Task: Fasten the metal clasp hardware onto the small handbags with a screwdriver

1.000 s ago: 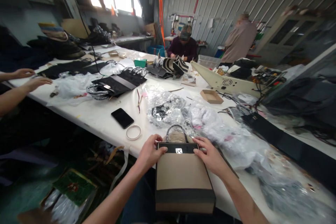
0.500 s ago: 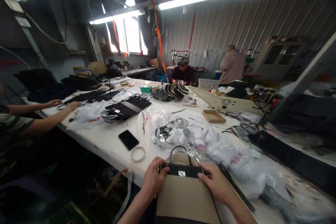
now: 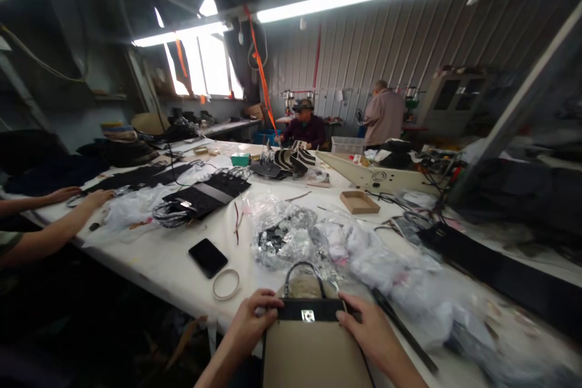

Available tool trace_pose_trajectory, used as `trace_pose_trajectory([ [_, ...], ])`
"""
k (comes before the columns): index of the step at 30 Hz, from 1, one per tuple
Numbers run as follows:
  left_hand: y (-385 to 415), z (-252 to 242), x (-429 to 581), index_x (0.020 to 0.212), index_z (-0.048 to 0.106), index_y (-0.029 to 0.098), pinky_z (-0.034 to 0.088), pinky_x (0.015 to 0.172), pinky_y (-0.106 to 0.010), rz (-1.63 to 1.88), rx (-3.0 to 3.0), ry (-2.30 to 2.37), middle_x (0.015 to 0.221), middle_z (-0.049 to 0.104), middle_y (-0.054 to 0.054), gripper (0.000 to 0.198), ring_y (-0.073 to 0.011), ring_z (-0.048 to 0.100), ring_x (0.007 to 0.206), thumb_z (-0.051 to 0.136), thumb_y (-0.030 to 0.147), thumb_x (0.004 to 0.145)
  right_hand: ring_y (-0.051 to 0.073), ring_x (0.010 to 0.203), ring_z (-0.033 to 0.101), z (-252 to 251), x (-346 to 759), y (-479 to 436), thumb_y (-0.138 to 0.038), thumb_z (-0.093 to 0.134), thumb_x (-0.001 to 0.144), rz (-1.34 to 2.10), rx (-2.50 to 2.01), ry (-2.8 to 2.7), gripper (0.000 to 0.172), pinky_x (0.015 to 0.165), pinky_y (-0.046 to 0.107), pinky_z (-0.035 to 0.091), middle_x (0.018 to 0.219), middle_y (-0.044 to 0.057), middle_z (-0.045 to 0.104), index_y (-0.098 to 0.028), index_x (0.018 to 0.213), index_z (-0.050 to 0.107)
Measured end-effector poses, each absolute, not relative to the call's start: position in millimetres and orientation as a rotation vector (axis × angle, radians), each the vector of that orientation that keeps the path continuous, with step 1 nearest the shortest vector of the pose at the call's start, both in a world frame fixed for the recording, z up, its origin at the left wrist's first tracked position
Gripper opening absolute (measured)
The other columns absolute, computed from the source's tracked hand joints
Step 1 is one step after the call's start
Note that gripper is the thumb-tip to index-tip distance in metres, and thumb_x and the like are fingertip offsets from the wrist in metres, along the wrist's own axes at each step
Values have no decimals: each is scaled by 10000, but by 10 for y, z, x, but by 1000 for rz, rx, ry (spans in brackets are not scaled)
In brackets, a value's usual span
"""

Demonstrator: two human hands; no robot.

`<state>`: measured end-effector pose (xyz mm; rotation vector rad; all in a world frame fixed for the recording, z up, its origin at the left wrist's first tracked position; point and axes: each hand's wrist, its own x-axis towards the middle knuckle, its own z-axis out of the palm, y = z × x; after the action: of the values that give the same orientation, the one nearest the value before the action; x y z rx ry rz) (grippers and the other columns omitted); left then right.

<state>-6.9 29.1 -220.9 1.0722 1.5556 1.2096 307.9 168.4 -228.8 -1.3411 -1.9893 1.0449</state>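
Right in front of me is a handbag (image 3: 313, 348) with a beige panel, a black top band and a small silver metal plate (image 3: 308, 315). Its braided handle (image 3: 304, 264) arches up beyond the band. My left hand (image 3: 257, 318) pinches the bag's upper left corner between thumb and fingers. At the upper right corner, my right hand (image 3: 364, 318) grips in the same way. The lower part of the bag runs out of the picture. Left of it lie a roll of tape (image 3: 226, 284) and a black phone (image 3: 208, 257).
Crumpled clear plastic (image 3: 291, 230) and plastic bags (image 3: 386, 267) cover the table beyond and right. A dark strip (image 3: 404, 330) lies beside my right hand. Black bags (image 3: 204, 197) and a cardboard tray (image 3: 359, 202) sit farther off. A co-worker's arms (image 3: 59, 218) reach in at left.
The view has swung slightly, so most things on the table sit further left. Both hands keep their hold on the handbag's top corners.
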Motion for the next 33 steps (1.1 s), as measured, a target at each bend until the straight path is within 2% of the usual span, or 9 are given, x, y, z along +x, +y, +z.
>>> trace_pose_trajectory([
  [2, 337, -2153, -43, 921, 913, 210, 600, 990, -433, 1197, 1045, 1599, 1347, 697, -178, 417, -377, 691, 1268, 851, 566, 712, 406, 1302, 723, -2190, 3061, 1632, -432, 697, 835, 1056, -1289, -2019, 549, 1180, 600, 551, 1345, 149, 803, -199, 1313, 836],
  [5, 395, -2116, -18, 899, 904, 209, 599, 1010, -449, 1165, 1072, 1679, 1302, 711, -175, 429, -380, 681, 1281, 810, 601, 751, 365, 1284, 725, -2092, 3025, 1558, -356, 720, 880, 1066, -1309, -1997, 512, 1175, 555, 551, 1355, 137, 794, -200, 1359, 809],
  [9, 390, -2111, -55, 966, 905, 222, 581, 1115, -477, 1097, 1138, 1688, 1351, 719, -166, 525, -397, 654, 1373, 818, 696, 758, 318, 1294, 728, -2050, 2984, 1428, -255, 738, 900, 1048, -1379, -1821, 590, 1178, 509, 554, 1431, 116, 769, -210, 1488, 726],
  [14, 372, -2162, -185, 1114, 897, 287, 563, 1205, -462, 958, 1142, 1700, 1553, 666, -103, 610, -421, 550, 1550, 855, 765, 736, 284, 1268, 736, -2028, 2978, 1330, -215, 814, 904, 987, -1342, -1766, 456, 1166, 432, 556, 1375, 68, 797, -256, 1359, 805],
  [18, 419, -2332, -323, 1142, 883, 361, 565, 1227, -557, 876, 1147, 1777, 1588, 668, -50, 573, -454, 538, 1565, 867, 754, 725, 266, 1208, 747, -2044, 2997, 1307, -217, 843, 920, 935, -1334, -1740, 469, 1116, 383, 577, 1321, 46, 803, -286, 1381, 794],
  [20, 459, -2383, -370, 1093, 885, 374, 536, 1247, -623, 893, 1158, 1816, 1540, 705, -51, 554, -471, 539, 1562, 864, 767, 702, 261, 1210, 743, -2067, 3008, 1305, -236, 851, 929, 923, -1320, -1733, 459, 1110, 367, 579, 1305, 32, 801, -312, 1377, 794],
  [22, 492, -2350, -376, 1057, 892, 370, 533, 1247, -637, 856, 1198, 1821, 1486, 741, -62, 561, -480, 538, 1561, 861, 784, 681, 261, 1230, 734, -2091, 3019, 1305, -255, 837, 953, 916, -1298, -1759, 455, 1120, 368, 574, 1309, 36, 793, -316, 1401, 779],
  [27, 491, -2019, -203, 1046, 900, 314, 661, 1082, -487, 789, 1220, 1867, 1454, 767, -104, 643, -454, 608, 1496, 864, 819, 649, 274, 1290, 710, -2128, 3033, 1288, -237, 798, 984, 930, -1263, -1783, 468, 1176, 399, 545, 1374, 75, 769, -270, 1449, 746],
  [33, 476, -1796, 3, 975, 894, 240, 661, 969, -413, 849, 1183, 1887, 1394, 785, -160, 709, -449, 632, 1447, 872, 837, 593, 298, 1327, 694, -2183, 3038, 1284, -201, 768, 988, 937, -1230, -1729, 507, 1210, 460, 532, 1386, 91, 766, -263, 1487, 709],
])
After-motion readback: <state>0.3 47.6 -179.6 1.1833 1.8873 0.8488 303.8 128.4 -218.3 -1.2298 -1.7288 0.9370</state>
